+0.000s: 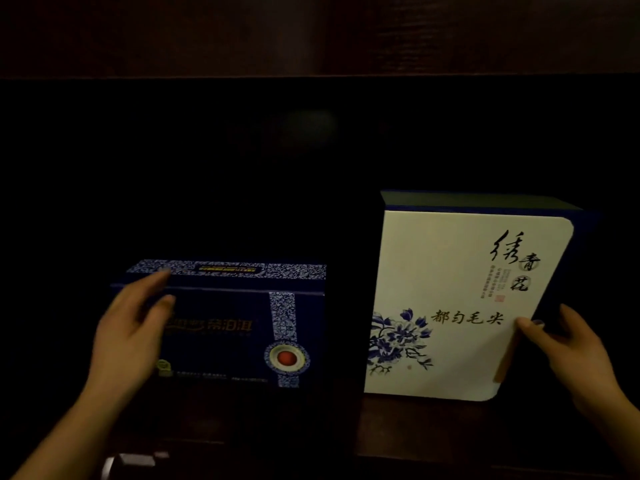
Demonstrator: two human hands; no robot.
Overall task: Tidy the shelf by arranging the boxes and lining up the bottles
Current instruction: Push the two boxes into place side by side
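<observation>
A dark blue box (235,327) with a blue-and-white patterned band and a red round seal stands on the shelf at the left. My left hand (131,327) lies against its upper left corner, fingers spread over the top edge and the front. A taller white box (450,306) with blue flowers and black writing stands upright at the right. My right hand (568,344) holds its right edge, thumb on the white front, fingers behind the blue side. No bottles are visible.
The dark wooden shelf board (415,431) runs under both boxes, with a dark gap between them. The shelf's back is black and unreadable. A wooden board (311,32) spans overhead. Something small and pale (138,459) shows at the bottom left.
</observation>
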